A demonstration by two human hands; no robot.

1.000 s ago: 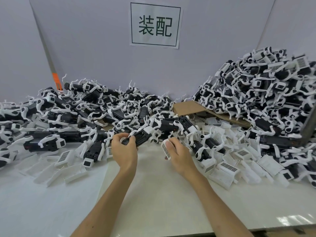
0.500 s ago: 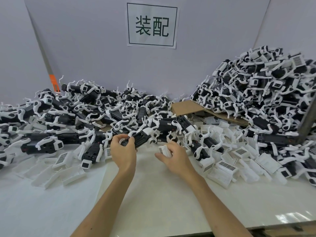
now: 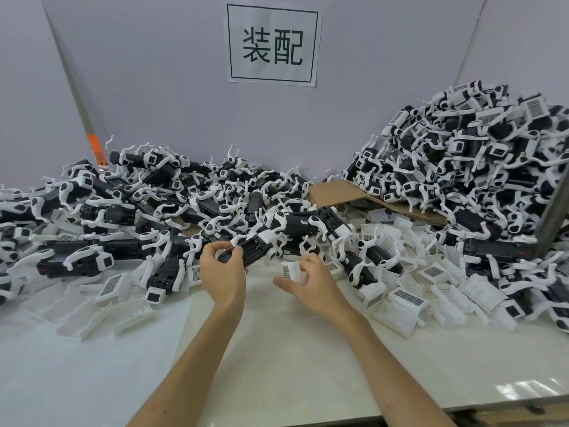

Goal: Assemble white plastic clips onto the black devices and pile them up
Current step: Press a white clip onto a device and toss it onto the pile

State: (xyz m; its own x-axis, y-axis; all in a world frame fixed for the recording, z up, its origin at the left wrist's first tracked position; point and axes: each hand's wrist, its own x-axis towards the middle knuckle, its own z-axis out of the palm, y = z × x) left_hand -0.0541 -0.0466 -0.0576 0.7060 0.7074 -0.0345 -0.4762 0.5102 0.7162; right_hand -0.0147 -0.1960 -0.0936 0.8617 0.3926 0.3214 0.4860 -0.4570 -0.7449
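My left hand [image 3: 222, 272] grips the near end of a long black device [image 3: 252, 248] that lies at the front edge of the middle heap. My right hand [image 3: 311, 283] holds a small white plastic clip [image 3: 292, 270] with a dark grid label, a short way right of that device. A low heap of black devices with white parts [image 3: 147, 204] fills the left and middle of the table. A taller pile of finished devices [image 3: 480, 167] rises at the right.
Loose white clips [image 3: 409, 298] lie scattered at the right front, and more white plastic pieces [image 3: 92, 315] lie at the left front. A brown cardboard sheet [image 3: 338, 192] sits under the right pile. The white table [image 3: 277, 365] reaches to the near edge; a sign [image 3: 272, 44] hangs on the back wall.
My right hand has turned the white clip and drawn it slightly nearer to the device. My left hand keeps its grip on the device end.
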